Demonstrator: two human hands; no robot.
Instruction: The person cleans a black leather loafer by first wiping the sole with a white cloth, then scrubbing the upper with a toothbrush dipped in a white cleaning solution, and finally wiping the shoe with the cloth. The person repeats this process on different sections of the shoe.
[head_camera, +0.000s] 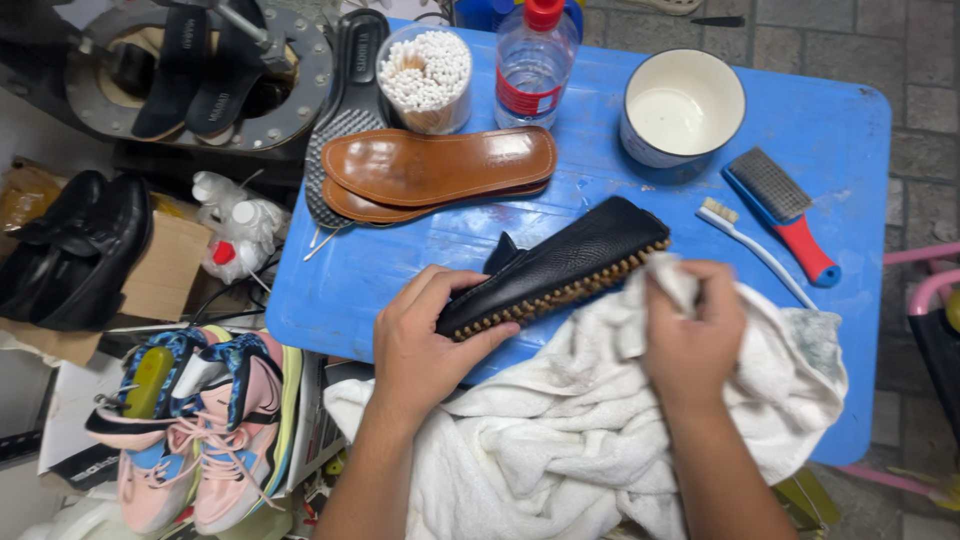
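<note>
While the left hand (425, 345) clasps the black loafer (555, 268) mid-table (sole showing), the right hand (693, 335), at its four o'clock, bunches the white towel (560, 440) against it.

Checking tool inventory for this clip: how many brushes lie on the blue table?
2. A toothbrush lies right of the black shoe, and a red-handled wire brush lies just beyond it, below the white bowl. The white towel may hide others.
</note>
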